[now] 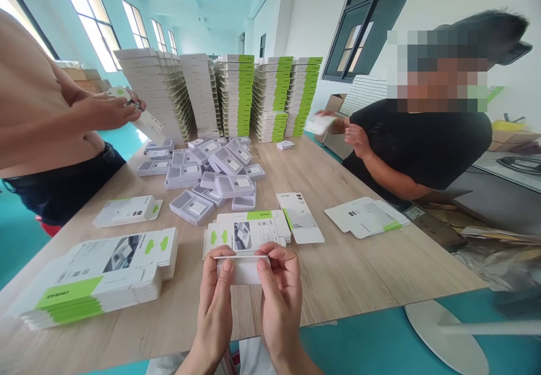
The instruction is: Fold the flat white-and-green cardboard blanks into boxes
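Observation:
Between my two hands, near the front edge of the table, is a white cardboard box (pixel 244 272), seen end-on with its thin upper edge toward me. My left hand (pixel 216 290) grips its left end, thumb in front and fingers behind. On the right end my right hand (pixel 279 287) holds it the same way. Most of the box is hidden by my fingers and the angle. Just beyond my hands lies a small pile of flat printed cartons (pixel 249 233), white with green. Beside that pile is a single flat carton (pixel 299 217).
A stack of flat cartons (pixel 110 268) lies at left, another carton (pixel 127 210) behind it. Lilac plastic trays (pixel 192 206) are heaped mid-table. Tall box stacks (pixel 236 93) stand at the back. Co-workers at left (pixel 51 98) and right (pixel 414 144) handle cartons. Spread cartons (pixel 367 217) lie right.

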The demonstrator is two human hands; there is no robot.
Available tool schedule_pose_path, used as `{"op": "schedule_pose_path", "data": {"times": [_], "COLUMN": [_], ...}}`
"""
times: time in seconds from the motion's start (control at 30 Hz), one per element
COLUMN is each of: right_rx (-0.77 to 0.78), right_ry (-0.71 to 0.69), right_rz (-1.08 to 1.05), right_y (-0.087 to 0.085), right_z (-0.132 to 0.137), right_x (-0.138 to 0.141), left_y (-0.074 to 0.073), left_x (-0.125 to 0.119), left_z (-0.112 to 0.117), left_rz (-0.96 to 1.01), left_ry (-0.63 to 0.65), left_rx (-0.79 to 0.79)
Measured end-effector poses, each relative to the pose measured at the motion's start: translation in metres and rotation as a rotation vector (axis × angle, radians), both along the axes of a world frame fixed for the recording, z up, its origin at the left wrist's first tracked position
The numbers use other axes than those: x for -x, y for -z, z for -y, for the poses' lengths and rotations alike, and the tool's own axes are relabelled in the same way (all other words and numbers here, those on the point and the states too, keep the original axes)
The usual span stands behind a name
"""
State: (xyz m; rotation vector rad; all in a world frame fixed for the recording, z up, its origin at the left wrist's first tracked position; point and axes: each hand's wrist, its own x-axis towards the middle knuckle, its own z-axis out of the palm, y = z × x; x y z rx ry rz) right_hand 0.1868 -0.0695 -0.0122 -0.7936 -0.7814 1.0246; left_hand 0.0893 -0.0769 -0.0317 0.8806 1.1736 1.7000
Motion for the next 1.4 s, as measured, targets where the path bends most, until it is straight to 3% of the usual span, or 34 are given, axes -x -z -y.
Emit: {"op": "schedule_pose_path", "data": {"times": [0.13, 0.3, 0.37, 0.73, 0.93, 1.17, 1.4], "right_rx": [0.013, 0.034, 0.033, 0.033, 0.043, 0.058, 0.03], "right_ry": [-0.086, -0.382, -0.42, -0.235, -0.238, -0.109, -0.104], "right_rz": [0.04, 0.19, 0.248, 0.287, 0.24, 0.27, 0.268], "right_y": [-0.003, -0.001, 0.002, -0.003, 0.008, 0.016, 0.03], "right_z": [-0.005, -0.016, -0.018, -0.015, -0.013, -0.01, -0.02], "right_x": [-0.012, -0.034, -0.036, -0.021, -0.02, -0.013, -0.012], "left_y": [0.002, 0.004, 0.004, 0.014, 0.016, 0.013, 0.018], "left_x": [0.0, 0.0, -0.001, -0.005, -0.008, -0.001, -0.007], "left_z": [-0.001, -0.002, -0.002, -0.007, -0.007, -0.009, -0.013], "left_rz": [-0.004, -0.004, -0.002, 0.008, 0.028, 0.018, -0.043], "left_ry": [-0.018, -0.019, -0.011, -0.013, -0.054, 0.073, 0.028], "left_rx": [0.001, 0.019, 0.023, 0.013, 0.012, 0.048, 0.03]}}
